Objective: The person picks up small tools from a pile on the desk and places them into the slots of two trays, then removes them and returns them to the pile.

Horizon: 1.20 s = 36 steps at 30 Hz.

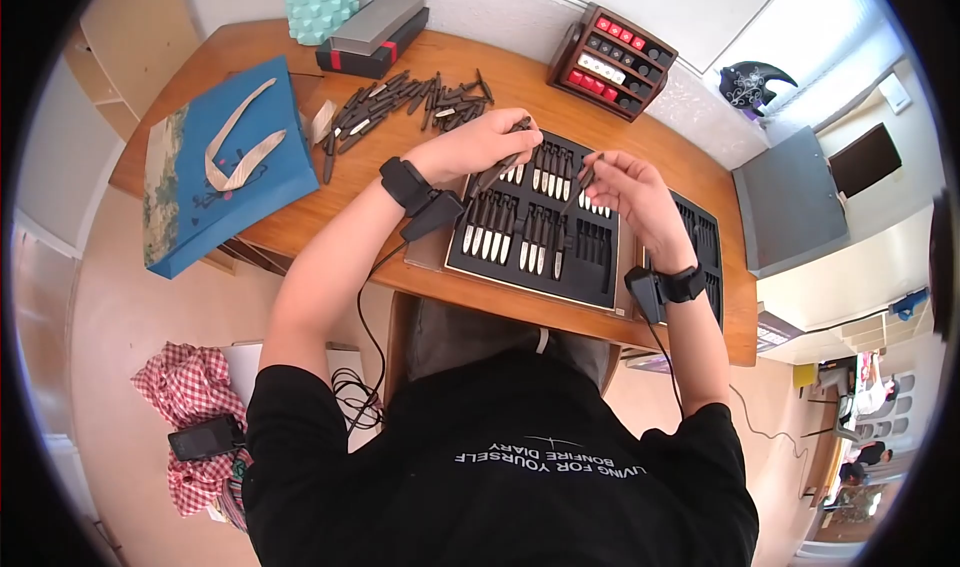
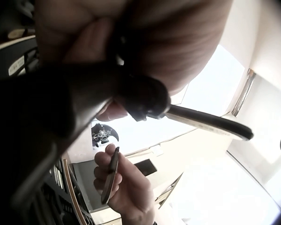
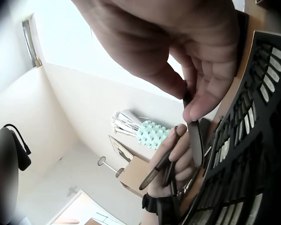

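Over the black slotted tray, my right hand pinches one small dark stick with a flat, rounded blade-like end between thumb and fingertips. Its blade end points down toward the tray. My left hand holds a few similar dark sticks in curled fingers, above the tray's far left part. Many tray slots hold such sticks in rows, pale faces at the near end. At the tray's right, one group of slots shows no pale faces.
A loose heap of dark sticks lies at the back left, beside a blue gift bag with ribbon handles. Behind are a grey-and-black box and a wooden rack. Another black tray lies right.
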Motion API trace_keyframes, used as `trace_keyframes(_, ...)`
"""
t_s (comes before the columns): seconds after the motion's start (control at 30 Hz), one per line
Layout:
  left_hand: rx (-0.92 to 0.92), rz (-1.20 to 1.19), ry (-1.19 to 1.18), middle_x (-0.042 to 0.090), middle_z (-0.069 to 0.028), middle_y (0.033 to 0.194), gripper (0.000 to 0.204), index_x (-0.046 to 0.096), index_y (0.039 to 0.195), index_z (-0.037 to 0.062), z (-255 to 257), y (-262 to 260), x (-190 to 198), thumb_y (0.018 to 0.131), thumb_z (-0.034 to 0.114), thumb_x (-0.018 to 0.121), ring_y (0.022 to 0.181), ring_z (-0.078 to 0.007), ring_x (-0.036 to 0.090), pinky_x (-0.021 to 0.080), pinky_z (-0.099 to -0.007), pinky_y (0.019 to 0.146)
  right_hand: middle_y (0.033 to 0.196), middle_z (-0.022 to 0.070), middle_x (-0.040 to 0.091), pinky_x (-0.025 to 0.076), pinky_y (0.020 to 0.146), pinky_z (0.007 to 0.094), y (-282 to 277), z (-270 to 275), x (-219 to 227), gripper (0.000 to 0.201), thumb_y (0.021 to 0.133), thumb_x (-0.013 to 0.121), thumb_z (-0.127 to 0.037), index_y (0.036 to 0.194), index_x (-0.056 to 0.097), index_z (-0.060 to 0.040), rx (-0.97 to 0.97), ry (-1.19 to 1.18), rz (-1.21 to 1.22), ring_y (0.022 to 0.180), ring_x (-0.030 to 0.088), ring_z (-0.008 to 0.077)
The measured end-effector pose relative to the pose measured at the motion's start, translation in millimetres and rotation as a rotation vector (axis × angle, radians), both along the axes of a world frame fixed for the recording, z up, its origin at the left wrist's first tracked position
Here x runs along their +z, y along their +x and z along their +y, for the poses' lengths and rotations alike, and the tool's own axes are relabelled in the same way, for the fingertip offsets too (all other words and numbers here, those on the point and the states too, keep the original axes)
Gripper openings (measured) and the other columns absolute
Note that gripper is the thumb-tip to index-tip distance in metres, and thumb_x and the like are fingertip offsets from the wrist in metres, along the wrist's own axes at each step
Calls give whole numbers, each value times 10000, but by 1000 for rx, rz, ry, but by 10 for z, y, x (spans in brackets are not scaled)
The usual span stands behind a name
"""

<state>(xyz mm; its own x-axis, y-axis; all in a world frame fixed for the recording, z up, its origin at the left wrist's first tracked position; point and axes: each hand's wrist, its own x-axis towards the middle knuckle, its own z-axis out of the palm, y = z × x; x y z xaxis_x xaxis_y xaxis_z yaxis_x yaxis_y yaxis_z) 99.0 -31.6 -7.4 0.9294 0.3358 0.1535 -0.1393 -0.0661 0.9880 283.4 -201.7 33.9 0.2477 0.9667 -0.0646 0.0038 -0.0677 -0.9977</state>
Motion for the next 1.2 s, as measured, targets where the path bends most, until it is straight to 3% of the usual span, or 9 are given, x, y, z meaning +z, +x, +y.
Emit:
trace_keyframes(0.13,13,13,28,478,43,645,183,501,961,42,11,15,-27,991,223,494,534,-32,440,380,-183,484,903,17,644,503,697,197,5,-131,-50,147,945,553,-139,1014,612,-24,113,-93,-115,745,609,63)
trace_keyframes(0.33,24,17,47,489,42,664,178,505,957,43,18,33,-61,989,218,496,559,-30,451,383,-185,495,885,13,652,474,672,179,67,-198,-207,131,932,592,-151,998,625,-43,171,-168,33,726,579,44)
trace_keyframes(0.4,22,21,58,492,42,668,175,505,957,44,26,29,-65,988,216,496,563,-30,452,383,-184,496,889,16,661,474,685,177,6,-199,-183,144,927,606,-154,1007,644,-40,185,-171,-127,730,576,44)
trace_keyframes(0.6,13,29,38,492,44,668,170,506,957,54,30,27,-77,986,222,499,564,-25,450,381,-180,498,897,21,663,488,717,196,-40,-147,-252,194,894,621,-63,1078,639,-4,249,-146,-192,769,592,57)
trace_keyframes(0.8,7,51,35,528,35,731,230,535,984,45,42,9,-65,964,272,509,631,-29,456,386,-196,555,993,63,643,493,727,218,-216,-176,-323,263,837,642,5,1099,627,-1,64,-74,-521,793,602,81)
trace_keyframes(0.93,2,45,34,527,34,732,225,533,981,43,27,-4,-55,965,267,505,634,-32,457,387,-197,557,1032,60,633,496,741,229,-230,-286,-285,257,836,634,13,1092,633,-12,46,-54,-539,820,603,89)
trace_keyframes(1.03,3,39,38,530,32,737,227,533,977,42,20,-3,-38,965,266,504,638,-36,459,389,-198,564,1053,75,637,513,785,288,-290,-392,-242,252,827,637,-10,1078,642,-16,158,-38,-758,880,630,171)
trace_keyframes(1.1,5,49,42,532,31,739,227,533,976,41,8,-14,-24,964,266,504,641,-39,461,391,-199,570,1093,107,630,493,878,359,-358,-500,-286,252,814,644,-62,1061,649,-11,208,261,-1263,984,617,269)
trace_keyframes(1.2,5,32,76,536,30,744,223,533,974,41,-7,-15,-9,964,262,503,647,-43,465,392,-202,581,1170,118,616,441,953,408,-468,-602,-230,286,820,641,-97,1093,645,-9,245,260,-1444,1101,557,328)
